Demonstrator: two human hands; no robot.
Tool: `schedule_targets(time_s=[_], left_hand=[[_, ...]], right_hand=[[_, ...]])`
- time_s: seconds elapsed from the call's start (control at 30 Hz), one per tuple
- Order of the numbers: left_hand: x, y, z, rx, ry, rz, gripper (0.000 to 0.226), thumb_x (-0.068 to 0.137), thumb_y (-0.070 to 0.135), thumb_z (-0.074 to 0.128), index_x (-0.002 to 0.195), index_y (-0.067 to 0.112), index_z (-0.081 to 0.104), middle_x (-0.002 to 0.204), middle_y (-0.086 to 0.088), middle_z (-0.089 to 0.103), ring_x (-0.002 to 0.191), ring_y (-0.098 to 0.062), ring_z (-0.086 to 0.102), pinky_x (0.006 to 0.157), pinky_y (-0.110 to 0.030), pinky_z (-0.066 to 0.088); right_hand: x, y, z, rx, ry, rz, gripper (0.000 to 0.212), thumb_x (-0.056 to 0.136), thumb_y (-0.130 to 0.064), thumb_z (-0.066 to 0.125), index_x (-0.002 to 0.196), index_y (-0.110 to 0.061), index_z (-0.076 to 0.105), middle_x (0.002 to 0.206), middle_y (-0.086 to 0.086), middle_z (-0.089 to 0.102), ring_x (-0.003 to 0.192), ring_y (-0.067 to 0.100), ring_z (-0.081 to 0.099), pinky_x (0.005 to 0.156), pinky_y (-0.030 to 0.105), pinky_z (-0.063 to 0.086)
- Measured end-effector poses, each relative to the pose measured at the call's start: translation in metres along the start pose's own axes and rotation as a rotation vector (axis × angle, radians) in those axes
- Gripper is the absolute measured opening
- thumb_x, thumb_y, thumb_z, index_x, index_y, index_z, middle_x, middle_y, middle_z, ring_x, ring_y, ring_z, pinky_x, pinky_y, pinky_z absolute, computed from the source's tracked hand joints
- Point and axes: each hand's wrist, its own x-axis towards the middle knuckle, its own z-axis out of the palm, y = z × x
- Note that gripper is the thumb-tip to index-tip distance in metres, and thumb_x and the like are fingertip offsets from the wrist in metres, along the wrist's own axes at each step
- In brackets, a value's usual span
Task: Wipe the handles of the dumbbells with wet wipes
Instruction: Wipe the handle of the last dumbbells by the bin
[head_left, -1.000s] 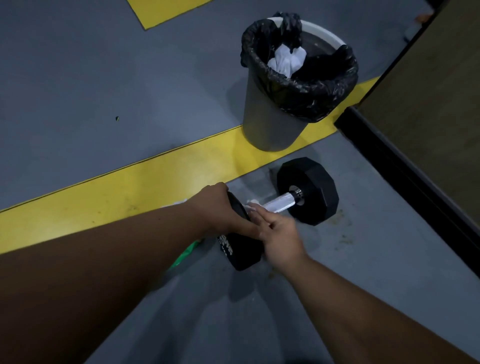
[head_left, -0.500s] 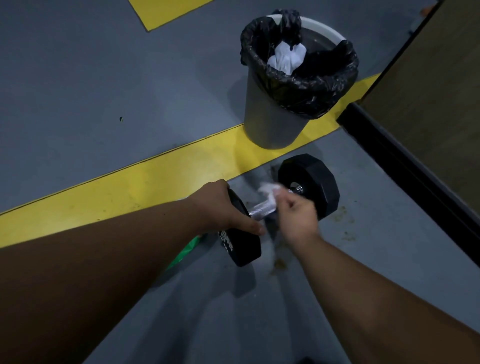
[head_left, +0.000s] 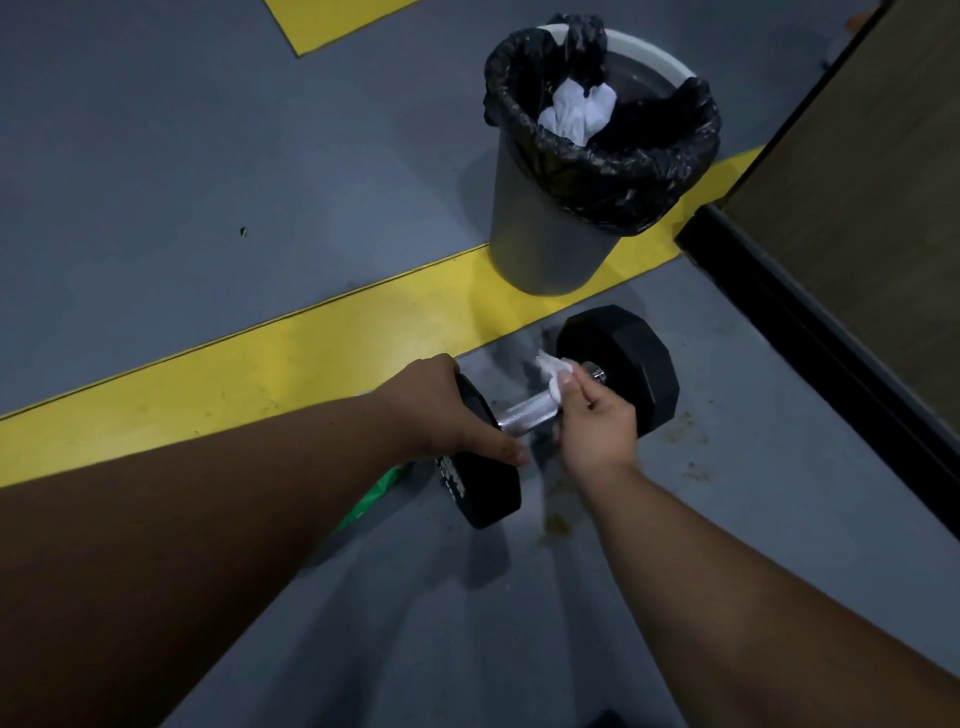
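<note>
The dumbbell (head_left: 561, 410) lies on the grey floor (head_left: 208, 182), at six o'clock from the bin (head_left: 550, 228). Left hand (head_left: 447, 410) grips its near head; right hand (head_left: 597, 415) pinches a wet wipe (head_left: 555, 375) against the handle (head_left: 527, 415).

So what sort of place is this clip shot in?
Most likely a gym or fitness room: a black hex dumbbell lies on a grey rubber-like floor marked with yellow lines, beside a lined waste bin holding used wipes.
</note>
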Motion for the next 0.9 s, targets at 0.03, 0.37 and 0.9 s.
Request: schedule_targets(time_s=[0.03,0.37,0.9], left_hand=[[0.0,0.0,0.0,-0.006,0.007,0.001,0.097,0.026,0.065,0.095,0.105,0.024,0.055,0.1,0.004,0.064,0.089,-0.012,0.063,0.078,-0.037,0.06],[-0.003,-0.002,0.004,0.015,0.031,-0.016,0.115,0.013,0.076,0.086,0.11,0.024,0.053,0.106,0.004,0.062,0.092,-0.014,0.062,0.078,-0.04,0.061],[-0.063,0.006,0.062,0.424,0.209,0.111,0.121,0.041,0.077,0.077,0.137,0.022,0.027,0.134,0.001,0.031,0.114,-0.028,0.052,0.085,-0.041,0.053]], right_hand=[[-0.008,0.002,0.009,0.019,-0.044,0.015,0.022,0.1,-0.03,0.062,0.119,-0.03,0.073,0.096,0.0,0.066,0.081,0.01,0.059,0.08,0.031,0.05],[0.001,0.0,-0.007,-0.138,-0.02,-0.057,0.022,0.098,-0.038,0.063,0.115,-0.034,0.075,0.079,-0.009,0.066,0.075,0.008,0.059,0.077,0.032,0.052],[-0.02,0.02,-0.024,-0.044,-0.046,-0.009,0.026,0.099,-0.027,0.063,0.122,-0.019,0.073,0.052,-0.017,0.057,0.046,-0.001,0.046,0.056,0.022,0.04]])
